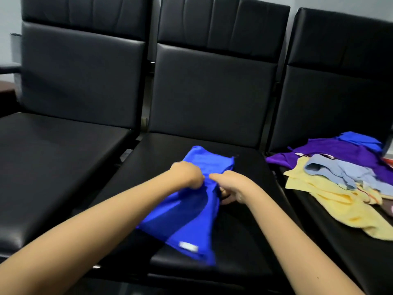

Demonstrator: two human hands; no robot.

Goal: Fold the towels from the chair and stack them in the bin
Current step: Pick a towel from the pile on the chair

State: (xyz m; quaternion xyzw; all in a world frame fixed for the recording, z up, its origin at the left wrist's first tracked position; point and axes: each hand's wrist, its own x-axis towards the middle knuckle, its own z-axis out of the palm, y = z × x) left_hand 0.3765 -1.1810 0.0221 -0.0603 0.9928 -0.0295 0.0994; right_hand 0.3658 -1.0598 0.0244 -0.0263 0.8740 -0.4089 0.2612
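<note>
A bright blue towel [187,218] lies lengthwise on the seat of the middle black chair [244,209], with a small white label near its front corner. My left hand [187,174] grips the towel's middle from the left, fingers curled into the cloth. My right hand [228,187] pinches the same bunched part from the right. The two hands sit close together, and the cloth gathers between them. On the right chair's seat lies a loose pile of towels [340,179]: purple, yellow, pale blue and another bright blue one. No bin is in view.
Three black padded chairs stand side by side with high backs. The left chair's seat [53,162] holds nothing. A dark armrest and a brown surface [6,88] show at the far left edge. Something red peeks out by the pile at the right edge.
</note>
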